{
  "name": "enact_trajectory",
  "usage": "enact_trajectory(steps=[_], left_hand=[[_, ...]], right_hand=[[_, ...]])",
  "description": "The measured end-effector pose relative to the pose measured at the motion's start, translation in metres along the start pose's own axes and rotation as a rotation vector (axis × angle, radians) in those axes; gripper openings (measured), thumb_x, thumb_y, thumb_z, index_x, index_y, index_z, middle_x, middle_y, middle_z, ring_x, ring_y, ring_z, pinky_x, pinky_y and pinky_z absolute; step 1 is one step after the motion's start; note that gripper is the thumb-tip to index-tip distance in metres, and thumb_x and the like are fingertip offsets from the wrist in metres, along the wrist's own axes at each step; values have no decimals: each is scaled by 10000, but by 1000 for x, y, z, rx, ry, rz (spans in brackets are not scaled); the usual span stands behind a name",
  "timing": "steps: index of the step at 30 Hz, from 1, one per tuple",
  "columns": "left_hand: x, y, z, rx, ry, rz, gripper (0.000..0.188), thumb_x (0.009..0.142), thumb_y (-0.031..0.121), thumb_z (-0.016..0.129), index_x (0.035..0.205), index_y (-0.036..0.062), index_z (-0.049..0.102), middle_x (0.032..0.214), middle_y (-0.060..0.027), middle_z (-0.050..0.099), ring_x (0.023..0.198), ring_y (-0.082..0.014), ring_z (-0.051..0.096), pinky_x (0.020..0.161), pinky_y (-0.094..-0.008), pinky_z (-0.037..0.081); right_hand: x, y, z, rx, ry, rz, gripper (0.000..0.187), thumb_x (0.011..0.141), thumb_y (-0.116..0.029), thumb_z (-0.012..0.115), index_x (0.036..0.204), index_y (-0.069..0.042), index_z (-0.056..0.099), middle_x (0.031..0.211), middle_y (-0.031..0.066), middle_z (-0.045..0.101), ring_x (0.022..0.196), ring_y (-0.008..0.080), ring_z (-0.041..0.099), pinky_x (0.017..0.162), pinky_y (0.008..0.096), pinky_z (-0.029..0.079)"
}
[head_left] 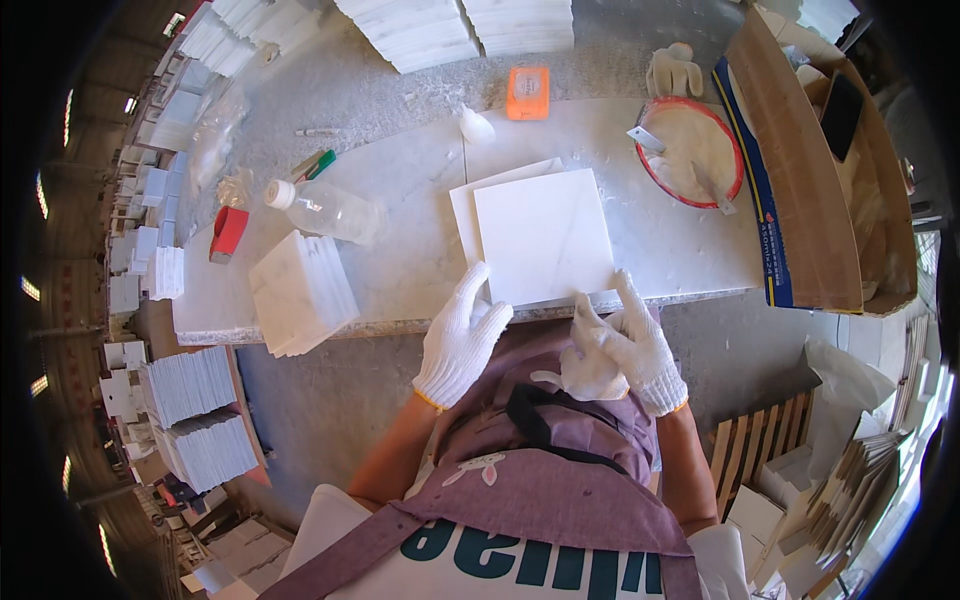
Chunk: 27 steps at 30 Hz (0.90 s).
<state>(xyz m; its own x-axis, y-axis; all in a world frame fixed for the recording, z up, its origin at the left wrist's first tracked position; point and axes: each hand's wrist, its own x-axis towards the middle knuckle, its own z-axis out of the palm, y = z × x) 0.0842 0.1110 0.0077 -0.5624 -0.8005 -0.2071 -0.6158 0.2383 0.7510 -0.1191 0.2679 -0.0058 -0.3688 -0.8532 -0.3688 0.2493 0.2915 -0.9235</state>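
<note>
A square white tile (545, 235) lies on the worktable, partly over another white tile (466, 225), near the front edge. My left hand (460, 345), in a white knit glove, is at the tile's near left corner with fingers stretched out and thumb apart. In a matching glove, my right hand (640, 350) is at the near right corner, its index fingertip by the tile edge. A crumpled white cloth (592, 372) hangs from its thumb and other fingers, below the table edge.
Left on the table are stacked tiles (300, 292), a clear bottle (335, 212) and a red block (229, 235). An orange box (528, 93) stands at the back. To the right are a red-rimmed bowl of pale paste (741, 165), a loose glove (675, 72) and a cardboard box (800, 190).
</note>
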Motion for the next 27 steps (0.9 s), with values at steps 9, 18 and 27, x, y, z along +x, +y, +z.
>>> enact_trajectory(steps=[9,18,27], left_hand=[[-4,7,10,-298,61,-164,697,897,325,690,1458,22,409,777,-68,622,714,-148,613,753,-324,506],[29,32,-5,-786,70,-273,607,876,218,731,1375,-11,473,874,-60,638,660,-90,610,527,-250,537],[23,18,-4,-798,-12,-373,311,920,223,717,1132,29,599,828,-45,639,630,-93,599,555,-227,519]], right_hand=[[0,-2,3,252,-61,64,858,924,-121,660,1562,48,111,974,46,623,822,91,537,754,233,466],[-5,-16,-4,638,-104,7,824,928,-70,653,1567,27,140,1477,215,455,1331,260,461,1117,354,358],[-14,-4,0,425,-29,64,761,945,-106,649,1553,38,213,1228,108,587,1095,164,545,985,282,440]])
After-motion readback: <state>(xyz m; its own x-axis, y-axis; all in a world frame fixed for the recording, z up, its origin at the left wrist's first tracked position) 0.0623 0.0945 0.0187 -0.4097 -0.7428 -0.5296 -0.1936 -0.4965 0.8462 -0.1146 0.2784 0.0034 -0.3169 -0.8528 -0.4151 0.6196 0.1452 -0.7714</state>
